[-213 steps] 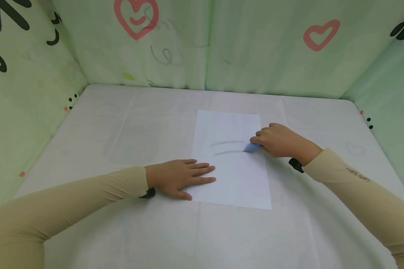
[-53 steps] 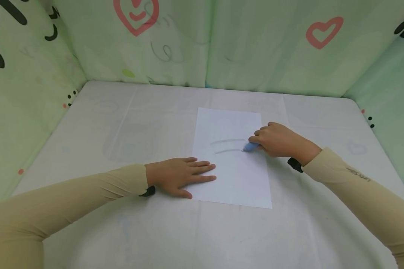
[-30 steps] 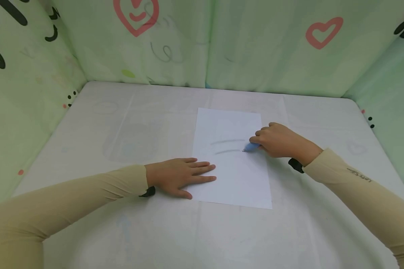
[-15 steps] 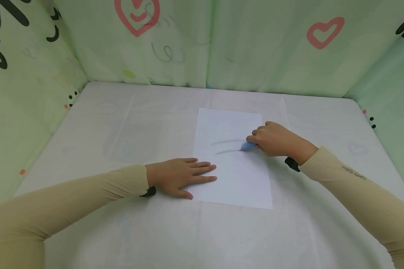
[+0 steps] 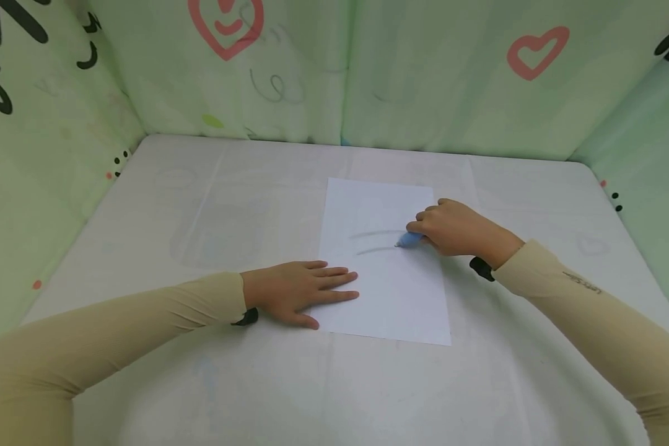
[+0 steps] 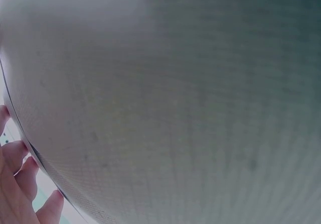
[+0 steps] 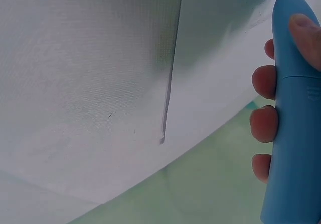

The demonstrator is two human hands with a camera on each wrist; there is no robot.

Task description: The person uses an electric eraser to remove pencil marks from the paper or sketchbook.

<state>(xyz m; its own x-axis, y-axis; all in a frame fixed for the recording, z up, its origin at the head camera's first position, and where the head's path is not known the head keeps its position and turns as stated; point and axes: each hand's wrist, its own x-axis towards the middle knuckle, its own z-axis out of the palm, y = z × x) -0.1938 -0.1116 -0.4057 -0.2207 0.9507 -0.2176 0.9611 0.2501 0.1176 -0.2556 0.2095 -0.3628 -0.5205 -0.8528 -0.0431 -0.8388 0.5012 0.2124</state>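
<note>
altogether two hands (image 5: 298,292), one blue pen (image 5: 408,240), one sheet (image 5: 387,297), two strokes (image 5: 375,242)

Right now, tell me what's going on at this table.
A person in beige sleeves is working on a white sheet of paper lying on a white-covered table. The left hand lies flat on the sheet's near left corner, pinning it. The right hand grips a blue pen-shaped tool, its tip on the right end of the lower of two grey strokes on the sheet. Green padded walls with hearts surround the table.
</note>
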